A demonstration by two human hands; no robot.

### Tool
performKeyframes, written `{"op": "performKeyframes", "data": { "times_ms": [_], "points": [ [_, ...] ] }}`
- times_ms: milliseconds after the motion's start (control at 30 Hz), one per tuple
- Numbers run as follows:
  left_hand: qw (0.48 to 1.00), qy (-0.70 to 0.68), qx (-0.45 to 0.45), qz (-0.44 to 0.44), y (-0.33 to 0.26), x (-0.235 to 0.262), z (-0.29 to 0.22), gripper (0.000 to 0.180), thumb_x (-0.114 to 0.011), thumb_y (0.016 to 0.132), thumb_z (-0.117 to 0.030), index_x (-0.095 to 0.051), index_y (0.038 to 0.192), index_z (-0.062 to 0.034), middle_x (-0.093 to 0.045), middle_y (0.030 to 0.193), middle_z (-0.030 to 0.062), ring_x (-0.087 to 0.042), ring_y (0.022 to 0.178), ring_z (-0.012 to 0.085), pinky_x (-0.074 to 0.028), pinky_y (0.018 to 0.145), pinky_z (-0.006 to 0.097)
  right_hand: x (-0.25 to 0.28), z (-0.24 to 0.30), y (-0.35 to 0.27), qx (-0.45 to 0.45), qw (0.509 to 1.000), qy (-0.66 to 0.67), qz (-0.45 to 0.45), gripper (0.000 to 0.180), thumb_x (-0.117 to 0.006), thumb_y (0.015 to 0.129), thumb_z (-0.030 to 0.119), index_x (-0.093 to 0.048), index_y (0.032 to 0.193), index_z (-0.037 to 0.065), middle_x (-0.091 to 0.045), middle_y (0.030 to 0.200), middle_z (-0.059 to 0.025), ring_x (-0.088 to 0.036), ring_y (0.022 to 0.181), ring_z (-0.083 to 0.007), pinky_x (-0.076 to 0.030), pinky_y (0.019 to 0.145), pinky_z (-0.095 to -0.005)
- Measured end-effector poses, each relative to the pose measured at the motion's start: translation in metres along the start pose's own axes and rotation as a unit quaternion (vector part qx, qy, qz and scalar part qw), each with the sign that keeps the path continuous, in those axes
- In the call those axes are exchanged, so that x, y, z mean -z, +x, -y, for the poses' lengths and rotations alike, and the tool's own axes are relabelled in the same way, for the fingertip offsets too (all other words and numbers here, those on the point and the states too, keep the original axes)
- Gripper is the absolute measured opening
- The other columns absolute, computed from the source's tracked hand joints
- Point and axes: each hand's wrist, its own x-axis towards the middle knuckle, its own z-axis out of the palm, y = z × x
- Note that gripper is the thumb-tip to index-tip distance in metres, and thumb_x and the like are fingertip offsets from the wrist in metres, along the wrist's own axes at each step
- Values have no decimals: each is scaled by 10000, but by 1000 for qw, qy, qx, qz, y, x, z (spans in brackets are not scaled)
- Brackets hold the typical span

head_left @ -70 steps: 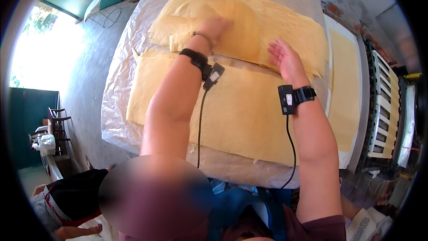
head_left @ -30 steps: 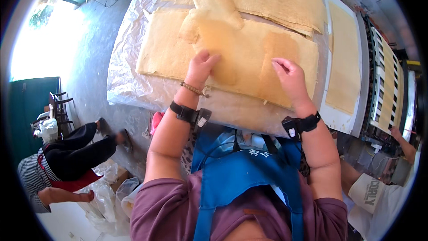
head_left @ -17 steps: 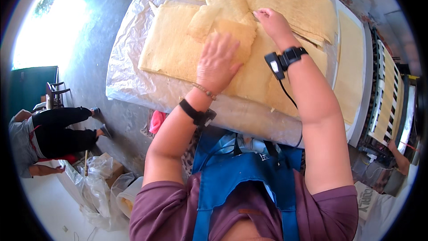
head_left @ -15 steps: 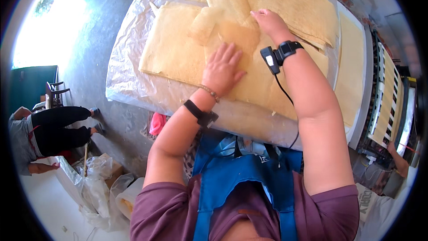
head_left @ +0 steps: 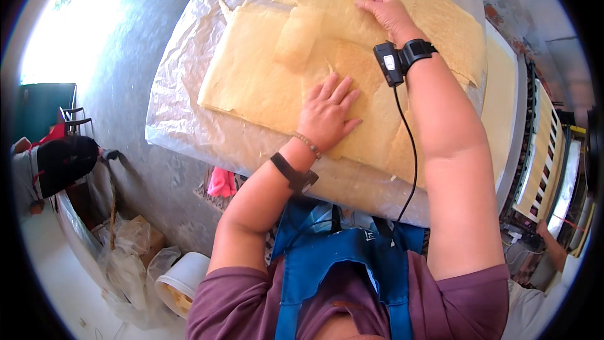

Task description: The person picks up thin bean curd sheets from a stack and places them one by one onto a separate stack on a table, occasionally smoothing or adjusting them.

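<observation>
I see the table, wrapped in clear plastic, carrying a wide layer of thin tan sheets spread flat across it. On those sheets, toward the near edge, my left hand lies palm down, fingers spread and gripping nothing. Farther up the sheets my right hand presses flat too, fingers extended, unclenched. A small folded patch sits between them.

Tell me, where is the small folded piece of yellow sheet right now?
In the head view the folded piece lies on the big yellow sheet, up and left of the left hand and left of the right hand.
</observation>
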Motion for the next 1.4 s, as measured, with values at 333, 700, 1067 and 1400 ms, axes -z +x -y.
{"op": "performKeyframes", "data": {
  "times_ms": [333, 700, 1067, 1400],
  "points": [
    [638, -690, 259, -223, -11, 42, 59, 426, -436, 942, -345, -471, 1237, -40, -568, 1171, 88, -541, 1058, 185, -442, 853, 339, -67, 27, -73, -17, 940, 338, 36, 285, -653, 812, 217, -590, 1010, 22, -622, 927, -69, -593, 833, -146, -488, 693, -309],
    [776, -281, 526, -204, -41, 39, 96, 505, -697, 755, -173, -499, 1186, 2, -647, 946, 150, -637, 833, 245, -510, 732, 325, -87, -39, -160, -150, 969, 193, 37, 347, -590, 871, 249, -534, 1145, 44, -593, 914, -36, -577, 756, -112, -498, 652, -254],
    [926, 204, 308, 79, -55, 7, 105, 249, -454, 863, -286, -577, 1007, -125, -659, 861, 145, -648, 760, 288, -509, 637, 440, 135, -127, -310, -37, 943, 290, -157, 225, -557, 900, 187, -583, 1062, 34, -590, 814, -43, -553, 684, -106, -477, 624, -240],
    [815, -407, 255, 323, -67, 5, -81, 206, -553, 901, -206, -631, 999, -43, -565, 618, -7, -499, 499, 55, -411, 463, 185, 249, -241, -440, -16, 653, 535, -535, 302, -544, 882, 261, -524, 1086, 41, -583, 966, -96, -558, 888, -195, -481, 822, -346]
  ]
}}
